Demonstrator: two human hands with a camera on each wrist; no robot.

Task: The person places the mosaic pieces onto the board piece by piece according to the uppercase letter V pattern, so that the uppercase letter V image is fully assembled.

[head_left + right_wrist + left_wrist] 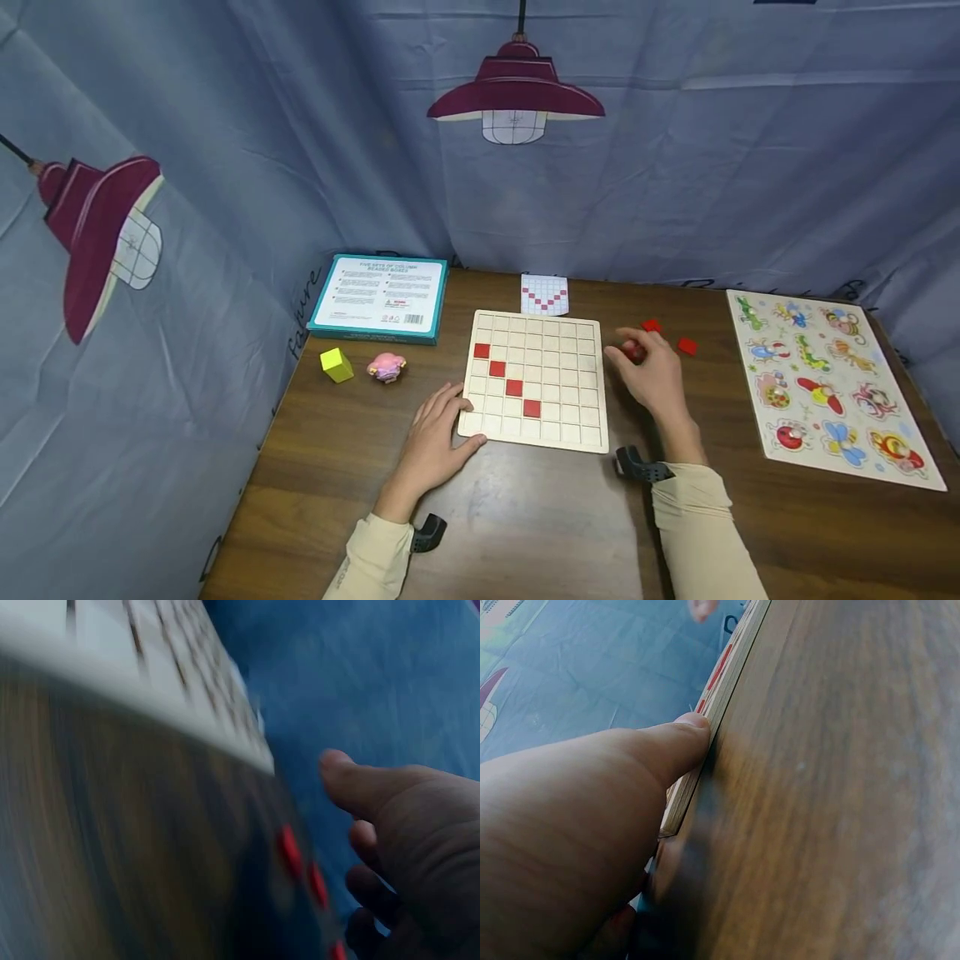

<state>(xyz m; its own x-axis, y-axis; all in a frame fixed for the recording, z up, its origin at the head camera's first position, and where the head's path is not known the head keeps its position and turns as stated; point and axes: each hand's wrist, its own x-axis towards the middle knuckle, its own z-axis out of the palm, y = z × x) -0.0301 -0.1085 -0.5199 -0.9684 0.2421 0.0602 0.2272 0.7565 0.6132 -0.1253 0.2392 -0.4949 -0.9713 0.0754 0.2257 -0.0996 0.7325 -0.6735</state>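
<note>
Two-handed, resting the left hand (429, 446) just below centre of the frame, fingers extended and relaxed, with thumb on the near edge of a grid board (570, 367). Lying flat mid-frame, looking pale and wooden, and carrying four red squares (513, 388) in a diagonal stepping down from the left side. Curving the right hand (654, 371) right of centre, just beside the board, and partly covering a red piece (634, 351); not showing clearly whether pinching it or only hovering. Showing more red tiles (687, 345) near those fingers on the brown table (525, 517). Spreading an animal puzzle (832, 387) across the right; showing a pink toy (386, 366) and yellow cube (337, 365) left of centre. Farther back, showing a teal-edged box (380, 293) upper left of the board, and a card (544, 295) with a red V just above it. Hanging blue-grey cloth (360, 167) behind everything.
</note>
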